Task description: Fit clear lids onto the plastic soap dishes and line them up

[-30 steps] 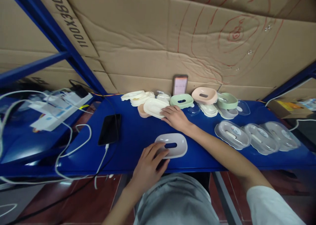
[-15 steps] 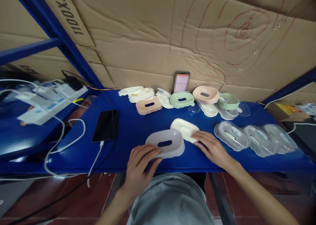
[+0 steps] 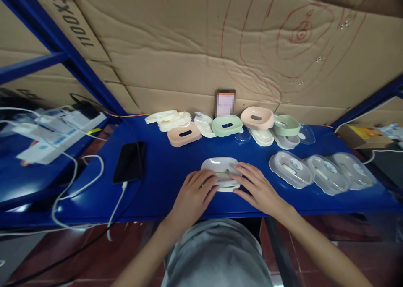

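Observation:
A pale grey soap dish (image 3: pixel 220 164) sits over a cream base tray (image 3: pixel 228 189), whose front edge peeks out below it. My left hand (image 3: pixel 197 190) grips the dish's left end, fingers on the rim and thumb along the front. At the right end, my right hand (image 3: pixel 256 186) holds the same dish, its fingers over the rim and the thumb low near the tray. The dish's slot is partly covered by my fingers.
Lidded grey soap dishes (image 3: pixel 291 169) stand at the right. Along the back are peach (image 3: pixel 184 134) and green dishes (image 3: pixel 227 126), cream trays (image 3: pixel 173 120) and a propped phone (image 3: pixel 226 102). A dark phone (image 3: pixel 129 162) with a cable lies left, beside a power strip (image 3: pixel 59 136).
My left hand has brought the grey dish rightward onto the cream tray. My right hand has moved from the tray's edge to the dish's right end. The view has shifted slightly.

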A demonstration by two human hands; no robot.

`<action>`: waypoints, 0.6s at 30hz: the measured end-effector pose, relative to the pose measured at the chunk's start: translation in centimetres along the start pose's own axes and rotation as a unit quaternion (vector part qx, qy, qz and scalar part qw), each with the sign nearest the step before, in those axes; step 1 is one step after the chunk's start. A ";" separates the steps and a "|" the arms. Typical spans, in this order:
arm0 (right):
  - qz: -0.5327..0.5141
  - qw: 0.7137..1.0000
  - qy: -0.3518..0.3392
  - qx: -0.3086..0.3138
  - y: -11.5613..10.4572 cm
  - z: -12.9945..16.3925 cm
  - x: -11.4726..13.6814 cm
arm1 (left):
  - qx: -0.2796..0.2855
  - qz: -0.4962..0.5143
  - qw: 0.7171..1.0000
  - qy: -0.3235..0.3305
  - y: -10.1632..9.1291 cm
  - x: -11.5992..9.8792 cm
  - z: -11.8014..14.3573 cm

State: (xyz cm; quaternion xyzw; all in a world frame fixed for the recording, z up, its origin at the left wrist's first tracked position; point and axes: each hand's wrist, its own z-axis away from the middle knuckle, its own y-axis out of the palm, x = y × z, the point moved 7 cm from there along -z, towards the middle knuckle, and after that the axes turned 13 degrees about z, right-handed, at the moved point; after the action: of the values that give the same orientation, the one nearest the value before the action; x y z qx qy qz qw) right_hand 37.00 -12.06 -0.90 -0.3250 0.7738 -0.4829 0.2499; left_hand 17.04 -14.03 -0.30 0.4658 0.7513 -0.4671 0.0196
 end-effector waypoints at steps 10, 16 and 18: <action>0.016 0.998 -0.062 -0.007 -0.2 -1.3 0.8 | 0.037 0.008 0.999 -0.009 0.1 0.8 2.3; 0.054 0.992 0.098 0.058 2.6 -7.1 -5.1 | 0.004 -0.001 0.999 -0.038 -1.2 1.3 3.9; 0.096 0.979 0.167 0.072 3.8 -7.9 -7.1 | -0.007 -0.013 0.999 -0.040 -1.3 1.3 4.2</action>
State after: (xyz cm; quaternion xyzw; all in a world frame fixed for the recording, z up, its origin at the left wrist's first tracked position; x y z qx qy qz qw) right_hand 35.16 -0.90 -0.59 -0.1450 0.7954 -0.5584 0.1855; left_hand 13.65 -16.31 -2.41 0.4368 0.7591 -0.4804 0.0470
